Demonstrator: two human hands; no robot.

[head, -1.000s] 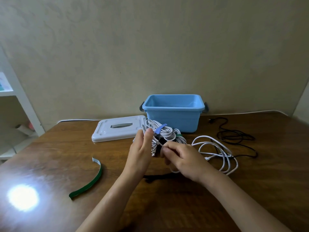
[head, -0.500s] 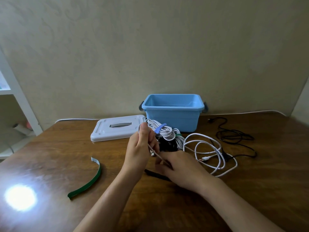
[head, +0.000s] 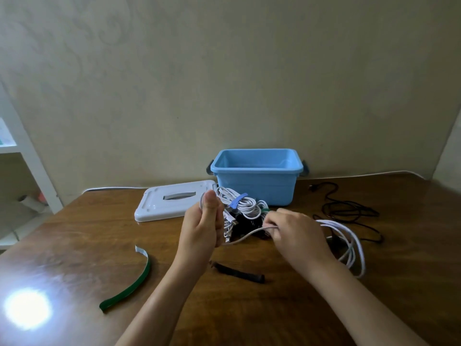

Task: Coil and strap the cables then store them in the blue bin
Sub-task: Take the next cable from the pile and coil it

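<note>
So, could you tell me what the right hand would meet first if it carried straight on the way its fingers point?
Probably the left hand. The right hand points leftward, pinching the white cable that runs across to it. Depth is unclear, so it might brush the strapped bundle instead.

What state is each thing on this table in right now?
Blue bin: open, looks empty.
White lid: off, flat beside bin.
Bundled white cable: coiled, blue-strapped.
Loose white cable: partly coiled, held by left hand and right hand.
Black cable: loose.
Green strap: unused.
Black strap: unused.
</note>
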